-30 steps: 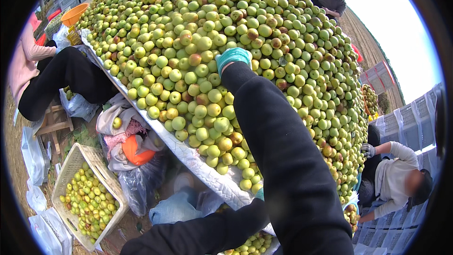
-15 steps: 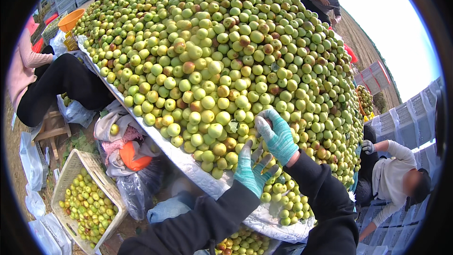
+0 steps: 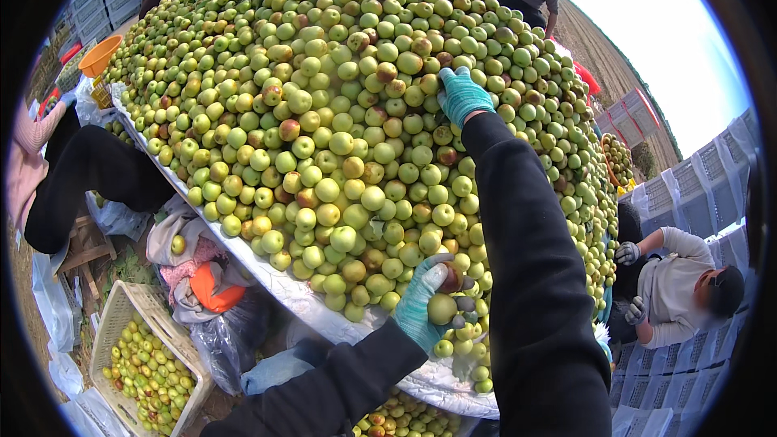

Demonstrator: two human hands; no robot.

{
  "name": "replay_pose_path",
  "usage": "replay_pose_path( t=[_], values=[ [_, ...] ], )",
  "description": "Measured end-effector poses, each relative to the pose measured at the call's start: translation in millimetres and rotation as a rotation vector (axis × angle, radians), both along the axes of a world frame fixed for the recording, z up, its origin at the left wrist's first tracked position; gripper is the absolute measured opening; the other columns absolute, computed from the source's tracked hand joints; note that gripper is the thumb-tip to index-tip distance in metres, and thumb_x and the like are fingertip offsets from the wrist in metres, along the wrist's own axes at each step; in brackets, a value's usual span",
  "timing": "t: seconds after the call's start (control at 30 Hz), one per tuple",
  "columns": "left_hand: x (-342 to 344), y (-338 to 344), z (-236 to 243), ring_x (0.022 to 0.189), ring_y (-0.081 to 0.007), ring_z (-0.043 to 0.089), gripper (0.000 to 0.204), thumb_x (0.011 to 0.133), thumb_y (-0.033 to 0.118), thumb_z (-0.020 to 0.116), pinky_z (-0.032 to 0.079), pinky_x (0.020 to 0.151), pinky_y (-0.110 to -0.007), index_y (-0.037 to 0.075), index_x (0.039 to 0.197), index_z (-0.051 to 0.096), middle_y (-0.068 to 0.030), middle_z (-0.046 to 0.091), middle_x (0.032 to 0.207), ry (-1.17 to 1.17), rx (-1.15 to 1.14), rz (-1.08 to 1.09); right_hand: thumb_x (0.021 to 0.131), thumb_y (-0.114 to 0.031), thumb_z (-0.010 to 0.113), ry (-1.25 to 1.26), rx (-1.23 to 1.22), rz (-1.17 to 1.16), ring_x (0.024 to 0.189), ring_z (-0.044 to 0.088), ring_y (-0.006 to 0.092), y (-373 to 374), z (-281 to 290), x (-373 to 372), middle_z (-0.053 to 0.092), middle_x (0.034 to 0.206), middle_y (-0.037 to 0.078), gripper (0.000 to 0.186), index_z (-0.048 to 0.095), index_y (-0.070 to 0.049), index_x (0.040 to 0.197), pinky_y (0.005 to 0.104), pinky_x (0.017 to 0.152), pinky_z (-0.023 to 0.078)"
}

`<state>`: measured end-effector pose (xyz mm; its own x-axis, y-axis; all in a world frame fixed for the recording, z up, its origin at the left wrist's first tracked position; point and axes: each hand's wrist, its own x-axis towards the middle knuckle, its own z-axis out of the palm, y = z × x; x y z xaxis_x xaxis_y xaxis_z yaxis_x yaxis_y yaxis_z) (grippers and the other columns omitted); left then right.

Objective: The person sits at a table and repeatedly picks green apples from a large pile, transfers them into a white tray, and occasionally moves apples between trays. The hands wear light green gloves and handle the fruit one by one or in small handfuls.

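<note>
A big heap of round green jujubes [image 3: 324, 146], many with reddish-brown patches, fills the middle. My left hand [image 3: 421, 303], in a turquoise glove with grey fingertips, is at the heap's near edge. It is closed round a jujube [image 3: 442, 308] in the palm, and a brownish one lies between the thumb and fingers. My right hand [image 3: 465, 97], gloved alike, is stretched far out onto the upper part of the heap. Its fingers bend down among the fruit; whatever lies under them is hidden.
A pale sheet [image 3: 299, 299] edges the heap. At lower left stands a cream crate [image 3: 121, 316] holding jujubes, near a bundle of cloth and an orange item [image 3: 214, 287]. Co-workers sit around: pink sleeve left, white top [image 3: 672, 283] right. Stacked grey crates [image 3: 696, 178] stand at right.
My right hand has gone from beside the left hand to farther up the heap. My left hand, spread before, has turned and now holds jujubes. The view has shifted slightly.
</note>
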<state>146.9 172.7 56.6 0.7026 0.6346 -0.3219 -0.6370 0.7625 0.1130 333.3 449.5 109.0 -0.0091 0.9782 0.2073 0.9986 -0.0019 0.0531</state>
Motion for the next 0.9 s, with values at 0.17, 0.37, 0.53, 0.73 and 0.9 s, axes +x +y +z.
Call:
replay_pose_path(
  t=[0.17, 0.37, 0.53, 0.73, 0.9],
  values=[
    [-2.1, 8.6, -7.6, 0.071, -0.0201, 0.055, 0.027, 0.09, 0.038, 0.056, 0.047, 0.053, -0.029, 0.02, 0.109, 0.051, -0.007, 0.056, 0.094, -0.035, -0.208, 0.021, 0.086, -0.024, 0.064, 0.493, 0.379, -0.164, 0.072, 0.066, 0.0249, -36.0, -1.0, 34.1, 0.067, 0.077, 0.011, 0.018, 0.068, -0.01, 0.095, 0.0336, 0.067, 0.052],
    [16.5, 10.8, -15.4, 0.069, -0.0192, 0.054, 0.024, 0.087, 0.04, 0.058, 0.046, 0.051, -0.027, 0.02, 0.099, 0.052, -0.0046, 0.056, 0.088, -0.019, -0.274, -0.03, 0.091, -0.038, 0.05, -0.143, -0.197, 0.009, 0.106, 0.06, 0.0313, 1.9, 10.4, 15.3, 0.06, 0.121, 0.01, 0.046, 0.042, -0.025, 0.135, 0.0452, 0.087, 0.049],
    [26.5, 12.4, -20.5, 0.068, -0.0197, 0.054, 0.021, 0.088, 0.039, 0.057, 0.046, 0.051, -0.027, 0.02, 0.096, 0.054, -0.0042, 0.056, 0.086, -0.015, -0.264, -0.033, 0.088, -0.04, 0.056, -0.229, -0.388, -0.061, 0.112, 0.057, 0.0292, 1.6, 27.2, 7.5, 0.055, 0.129, 0.007, 0.052, 0.042, -0.02, 0.134, 0.0451, 0.09, 0.048],
    [33.5, 9.7, -17.1, 0.069, -0.0201, 0.055, 0.02, 0.09, 0.033, 0.056, 0.047, 0.051, -0.028, 0.022, 0.105, 0.053, -0.0063, 0.055, 0.091, 0.075, -0.235, 0.017, 0.084, -0.04, 0.061, -0.076, -0.22, -0.051, 0.097, 0.063, 0.031, -27.6, 21.0, 18.7, 0.064, 0.108, 0.014, 0.048, 0.049, -0.008, 0.117, 0.0436, 0.081, 0.051],
    [31.9, 0.9, -13.0, 0.063, -0.0185, 0.054, 0.026, 0.09, 0.028, 0.058, 0.047, 0.05, -0.029, 0.02, 0.112, 0.048, -0.008, 0.055, 0.096, 0.178, -0.258, 0.043, 0.087, -0.027, 0.065, 0.632, 0.408, -0.124, 0.065, 0.063, 0.0205, -76.8, 5.1, 11.8, 0.063, 0.074, 0.009, 0.033, 0.051, -0.001, 0.101, 0.0311, 0.057, 0.052]
  ],
)
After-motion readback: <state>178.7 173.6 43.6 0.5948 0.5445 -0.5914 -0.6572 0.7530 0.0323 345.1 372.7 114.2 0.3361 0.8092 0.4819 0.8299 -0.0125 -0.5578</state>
